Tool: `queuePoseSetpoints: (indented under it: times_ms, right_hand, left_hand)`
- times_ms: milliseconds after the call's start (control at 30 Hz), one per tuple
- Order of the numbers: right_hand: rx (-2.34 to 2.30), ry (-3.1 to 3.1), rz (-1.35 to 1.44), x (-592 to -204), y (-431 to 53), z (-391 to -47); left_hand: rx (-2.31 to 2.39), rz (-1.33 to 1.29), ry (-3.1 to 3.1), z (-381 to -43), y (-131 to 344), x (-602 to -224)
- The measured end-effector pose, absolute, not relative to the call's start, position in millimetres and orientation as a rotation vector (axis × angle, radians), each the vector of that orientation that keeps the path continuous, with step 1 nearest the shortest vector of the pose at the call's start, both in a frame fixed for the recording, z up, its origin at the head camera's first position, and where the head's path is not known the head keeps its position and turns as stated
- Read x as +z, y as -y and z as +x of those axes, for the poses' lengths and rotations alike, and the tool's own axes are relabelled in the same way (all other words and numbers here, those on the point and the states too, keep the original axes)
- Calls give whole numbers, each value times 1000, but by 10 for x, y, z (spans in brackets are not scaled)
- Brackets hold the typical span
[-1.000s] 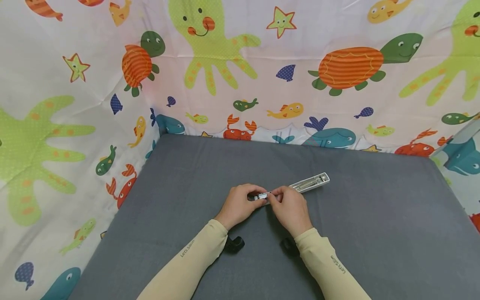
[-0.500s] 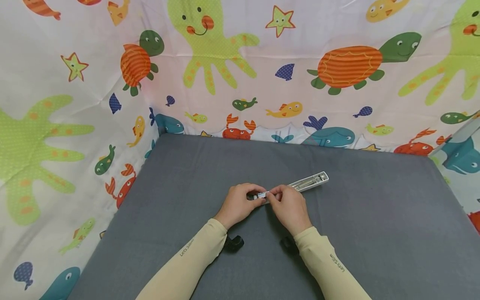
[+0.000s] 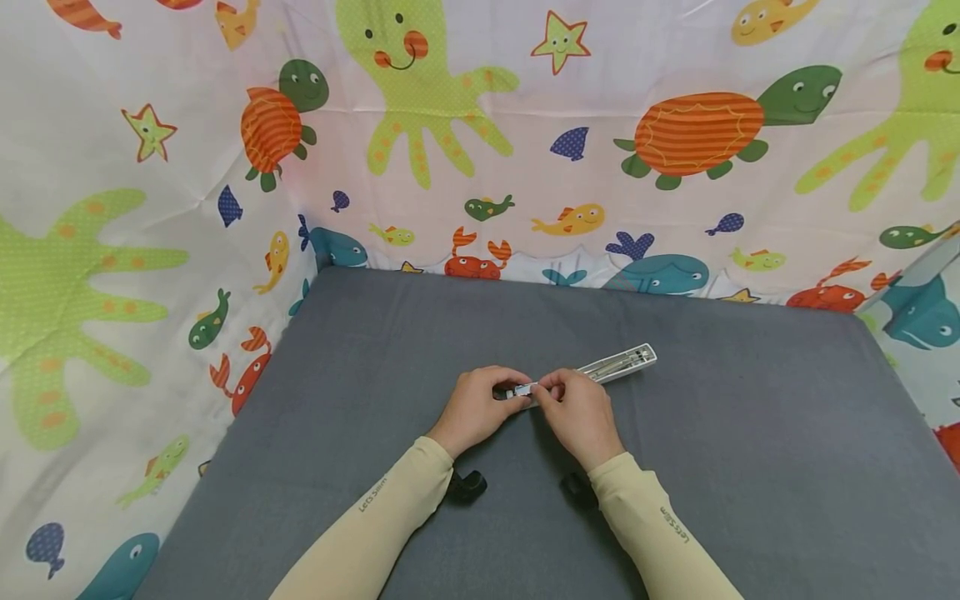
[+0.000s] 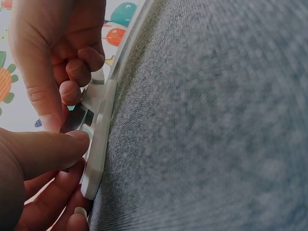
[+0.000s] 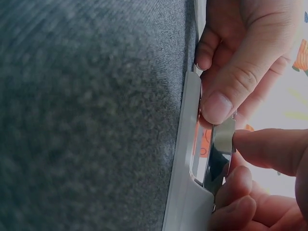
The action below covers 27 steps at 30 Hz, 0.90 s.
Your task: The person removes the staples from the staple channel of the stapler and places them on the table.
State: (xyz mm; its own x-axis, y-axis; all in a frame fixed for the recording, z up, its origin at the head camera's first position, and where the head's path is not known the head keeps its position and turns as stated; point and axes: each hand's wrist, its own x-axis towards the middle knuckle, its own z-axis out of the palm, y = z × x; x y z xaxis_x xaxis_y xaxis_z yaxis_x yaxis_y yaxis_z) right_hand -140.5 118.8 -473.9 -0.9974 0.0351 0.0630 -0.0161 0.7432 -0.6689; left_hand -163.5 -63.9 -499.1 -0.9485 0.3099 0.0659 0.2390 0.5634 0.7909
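Note:
A long, narrow pale case lies slantwise on the grey cloth, with thin metal rods along its inside. Its left part, seen close in the right wrist view, is a white frame with an opening. From that opening a shiny metal plate stands up at a tilt. My left hand pinches the plate's left end, thumb towards me, its other fingers around the end of the frame. My right hand pinches the plate farther right between thumb and fingertips. The fingers hide much of the plate in the head view.
Grey cloth covers the work surface. A curtain printed with sea animals hangs at the back and along the left side. Dark curved pieces sit by the wrists, below the beige sleeves.
Both hands stay where they were on the metal plate, with barely any finger movement. The whole head view has shifted very slightly.

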Motion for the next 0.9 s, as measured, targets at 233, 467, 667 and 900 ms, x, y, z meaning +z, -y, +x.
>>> queuePoseSetpoints:
  times_ms: [233,467,667,900]
  right_hand:
    - [1109,2856,-9,-4745,-1191,-1420]
    - [1127,2855,-1,-4761,-1219,-1394]
    - [1137,2830,30,-4767,-1204,-1408]
    - [1132,2827,52,-4767,-1202,-1414]
  left_hand:
    - [1349,488,-2710,-1631,642,-4963]
    - [1350,475,-2680,-1592,644,-4961]
    - [1338,480,-2707,-1614,652,-4980]
    - [1337,472,-2704,-1633,647,-4980]
